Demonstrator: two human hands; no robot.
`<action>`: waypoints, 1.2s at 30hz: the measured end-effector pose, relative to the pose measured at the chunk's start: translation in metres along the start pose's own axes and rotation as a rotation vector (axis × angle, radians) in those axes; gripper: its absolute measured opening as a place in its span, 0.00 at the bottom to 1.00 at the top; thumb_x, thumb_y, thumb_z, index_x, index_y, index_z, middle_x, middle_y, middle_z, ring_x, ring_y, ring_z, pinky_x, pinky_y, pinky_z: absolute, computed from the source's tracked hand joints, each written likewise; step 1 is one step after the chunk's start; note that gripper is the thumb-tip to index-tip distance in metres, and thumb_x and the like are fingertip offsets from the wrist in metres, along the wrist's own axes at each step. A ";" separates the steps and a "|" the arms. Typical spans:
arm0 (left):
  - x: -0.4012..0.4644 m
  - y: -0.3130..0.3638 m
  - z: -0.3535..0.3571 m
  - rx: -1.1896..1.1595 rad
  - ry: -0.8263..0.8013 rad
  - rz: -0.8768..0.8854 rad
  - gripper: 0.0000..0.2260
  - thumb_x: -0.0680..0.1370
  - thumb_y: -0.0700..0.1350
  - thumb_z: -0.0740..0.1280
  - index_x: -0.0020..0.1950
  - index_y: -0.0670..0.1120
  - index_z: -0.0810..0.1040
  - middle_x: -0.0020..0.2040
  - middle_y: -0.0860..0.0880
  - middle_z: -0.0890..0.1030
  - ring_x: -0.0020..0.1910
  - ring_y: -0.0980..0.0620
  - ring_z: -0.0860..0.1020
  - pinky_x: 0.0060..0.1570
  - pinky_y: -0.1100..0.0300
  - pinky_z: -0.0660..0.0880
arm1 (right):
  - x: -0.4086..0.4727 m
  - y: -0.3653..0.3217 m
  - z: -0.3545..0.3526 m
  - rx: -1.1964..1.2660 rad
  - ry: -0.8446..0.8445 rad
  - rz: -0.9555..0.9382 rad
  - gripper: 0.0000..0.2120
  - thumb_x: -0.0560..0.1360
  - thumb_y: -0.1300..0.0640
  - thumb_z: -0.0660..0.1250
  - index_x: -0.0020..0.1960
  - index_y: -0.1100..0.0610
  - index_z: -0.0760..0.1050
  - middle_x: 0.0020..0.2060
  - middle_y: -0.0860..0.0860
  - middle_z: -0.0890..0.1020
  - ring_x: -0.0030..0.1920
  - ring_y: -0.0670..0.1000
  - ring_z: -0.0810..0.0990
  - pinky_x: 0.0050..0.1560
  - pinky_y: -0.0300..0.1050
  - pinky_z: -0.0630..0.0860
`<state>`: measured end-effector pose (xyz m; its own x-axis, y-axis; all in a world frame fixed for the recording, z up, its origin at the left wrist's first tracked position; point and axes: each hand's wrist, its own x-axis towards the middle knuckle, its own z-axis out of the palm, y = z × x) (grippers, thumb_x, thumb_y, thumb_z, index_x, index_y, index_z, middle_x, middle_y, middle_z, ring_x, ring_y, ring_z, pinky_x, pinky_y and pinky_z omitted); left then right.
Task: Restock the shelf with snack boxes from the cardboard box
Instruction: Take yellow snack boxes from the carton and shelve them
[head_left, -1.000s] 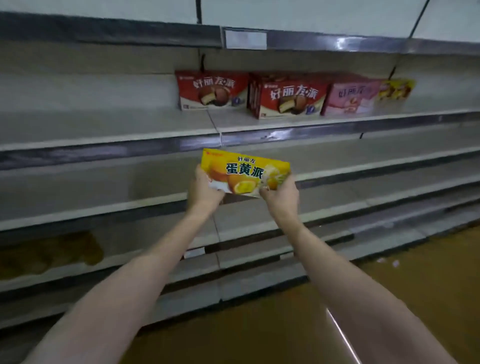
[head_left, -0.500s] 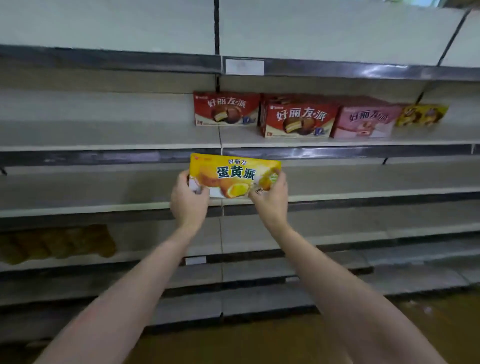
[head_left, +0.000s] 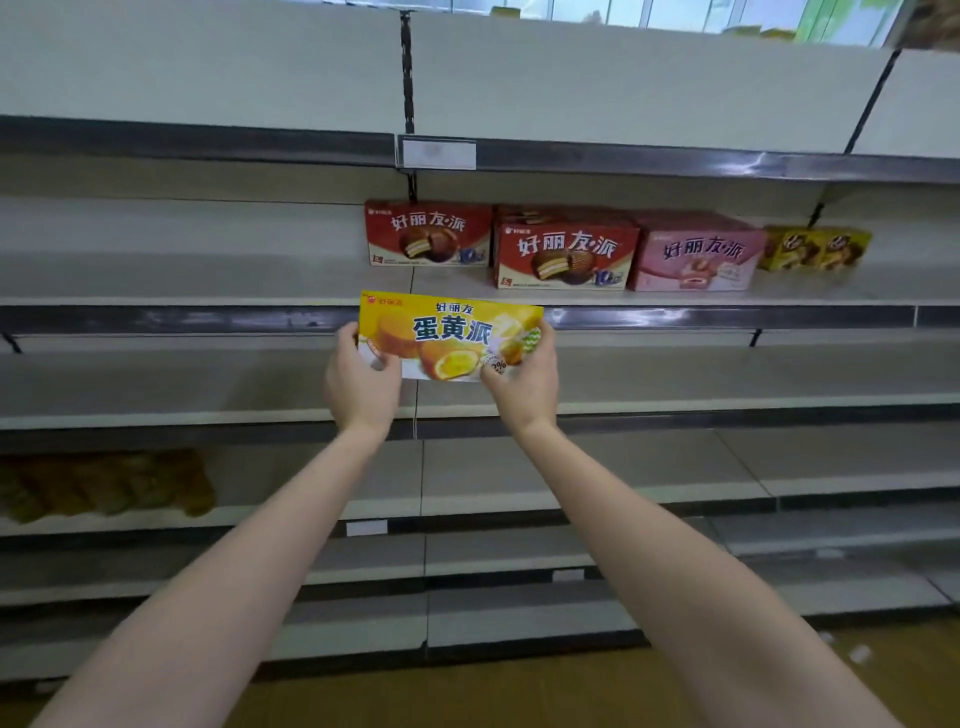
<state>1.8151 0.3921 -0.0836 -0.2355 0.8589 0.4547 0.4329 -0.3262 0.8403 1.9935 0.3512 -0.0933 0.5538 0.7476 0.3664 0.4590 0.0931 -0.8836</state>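
I hold a yellow snack box in front of the shelving, its top edge level with the front rail of the stocked shelf. My left hand grips its left end and my right hand grips its right end. On that shelf stand two red snack boxes, a pink box and a small yellow box further right. The cardboard box is out of view.
The shelf to the left of the red boxes is bare. Lower shelves run across the view, and brownish packets lie on a lower left shelf. A price-tag holder sits on the upper rail. Wooden floor lies below.
Both hands have carried the yellow box upward, from in front of the lower shelf to the level of the stocked shelf's rail. The view has tilted up and closer.
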 end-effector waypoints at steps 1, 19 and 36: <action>-0.001 0.002 0.000 -0.001 0.002 -0.004 0.16 0.76 0.41 0.70 0.63 0.47 0.74 0.53 0.54 0.79 0.50 0.55 0.76 0.46 0.60 0.70 | 0.001 -0.001 -0.003 0.009 -0.002 -0.007 0.45 0.66 0.55 0.79 0.75 0.52 0.58 0.65 0.50 0.75 0.63 0.49 0.76 0.65 0.53 0.75; 0.082 -0.026 -0.055 -0.083 0.170 -0.040 0.17 0.74 0.39 0.70 0.62 0.44 0.72 0.56 0.48 0.78 0.50 0.51 0.76 0.50 0.62 0.72 | 0.029 -0.078 0.095 0.097 -0.012 -0.137 0.44 0.71 0.58 0.77 0.79 0.59 0.56 0.74 0.53 0.67 0.74 0.51 0.66 0.73 0.40 0.58; 0.325 -0.133 -0.098 0.244 0.052 -0.002 0.20 0.74 0.35 0.67 0.65 0.39 0.69 0.61 0.38 0.76 0.59 0.36 0.75 0.57 0.45 0.73 | 0.121 -0.137 0.307 -0.205 -0.098 0.075 0.33 0.75 0.51 0.71 0.74 0.56 0.60 0.70 0.64 0.66 0.68 0.63 0.67 0.64 0.49 0.69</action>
<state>1.5955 0.6760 -0.0182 -0.2782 0.8363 0.4725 0.6281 -0.2139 0.7482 1.7840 0.6306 -0.0179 0.5263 0.8087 0.2629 0.5562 -0.0935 -0.8258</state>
